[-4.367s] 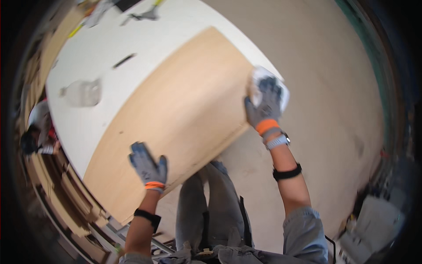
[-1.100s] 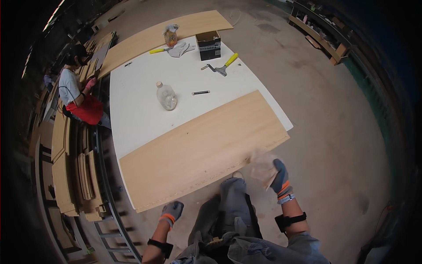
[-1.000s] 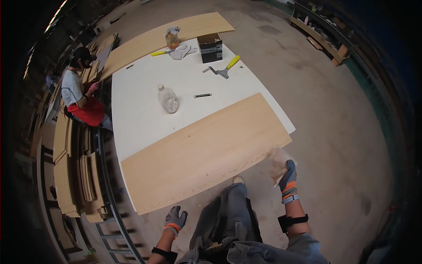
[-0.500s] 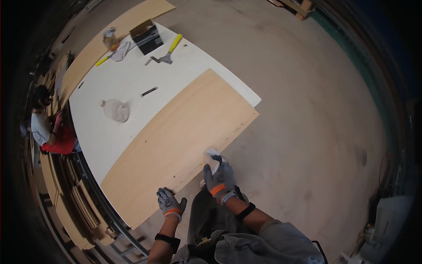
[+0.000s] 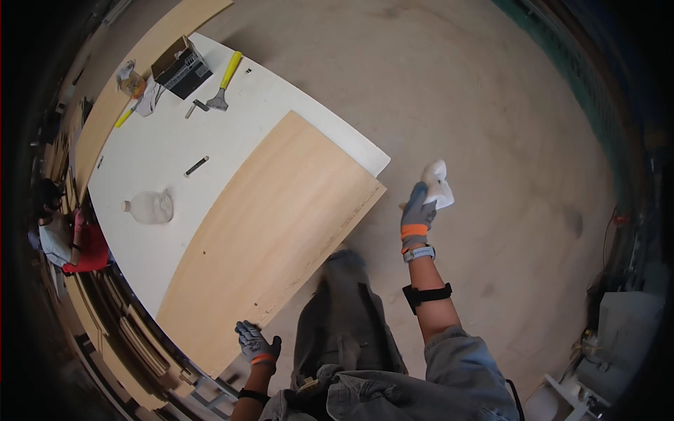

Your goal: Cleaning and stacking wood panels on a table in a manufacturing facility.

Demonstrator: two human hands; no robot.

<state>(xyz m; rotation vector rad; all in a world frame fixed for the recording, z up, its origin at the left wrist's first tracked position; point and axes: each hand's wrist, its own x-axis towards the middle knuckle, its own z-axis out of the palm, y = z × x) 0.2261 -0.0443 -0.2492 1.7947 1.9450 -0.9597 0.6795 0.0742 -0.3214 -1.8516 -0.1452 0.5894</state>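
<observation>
Floor: bare concrete, seen across the whole right side and under the person's legs.

Counter: a large white surface, stretched from the upper left down toward the lower left; a second tan board is laid along its far edge.

Plywood panel: a pale wooden sheet laid flat on the near half of the counter. Its long axis is run from the lower left to the upper right, with the far corner pointed toward the right hand and overhanging the counter's edge.

Other person: partly seen at the far left rim, in a red and white top.

Black box: set near the counter's far corner.

Clear plastic bottle: laid on its side on the white surface, left of the panel.

Yellow-handled scraper: laid just beside the box.

Right hand: gloved, raised over the floor, well apart from the panel; its grip is closed around a white cloth.

Left hand: gloved, fingers spread and released, held at the panel's near end; whether contact is made cannot be told.
</observation>
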